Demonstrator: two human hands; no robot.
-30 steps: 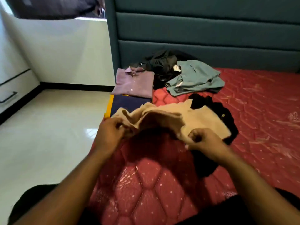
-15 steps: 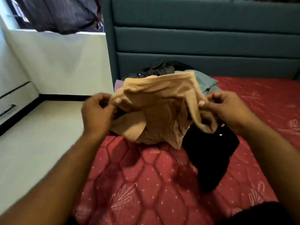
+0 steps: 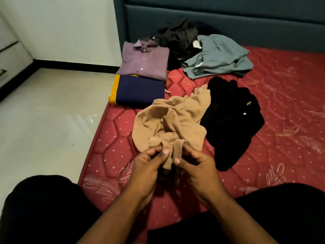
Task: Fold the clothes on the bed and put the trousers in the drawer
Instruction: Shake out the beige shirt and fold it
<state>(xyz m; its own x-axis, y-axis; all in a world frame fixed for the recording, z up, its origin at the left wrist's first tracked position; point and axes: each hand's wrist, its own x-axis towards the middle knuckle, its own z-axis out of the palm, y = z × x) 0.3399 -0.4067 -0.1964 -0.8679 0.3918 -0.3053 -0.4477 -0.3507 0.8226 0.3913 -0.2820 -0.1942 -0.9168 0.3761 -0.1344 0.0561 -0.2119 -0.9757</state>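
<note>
A crumpled tan polo shirt [image 3: 172,124] lies on the red mattress [image 3: 274,138] in front of me. My left hand [image 3: 149,166] and my right hand [image 3: 195,166] sit close together at its near end, both pinching the ribbed collar. A black garment [image 3: 230,120] lies spread to its right. Folded at the bed's left edge are a purple shirt [image 3: 144,60] and a navy garment with a yellow stripe [image 3: 139,90]. Behind them lie a heap of dark clothing [image 3: 177,39] and a crumpled grey-green garment [image 3: 218,57].
The teal padded headboard [image 3: 228,18] closes the far side. Pale glossy floor [image 3: 44,111] lies to the left of the bed. White drawers with a dark handle [image 3: 3,73] stand at the far left. My dark-clad legs fill the bottom of the view.
The tan shirt was held up in the air half a second ago; it now lies on the mattress, and both hands have come together at its collar.
</note>
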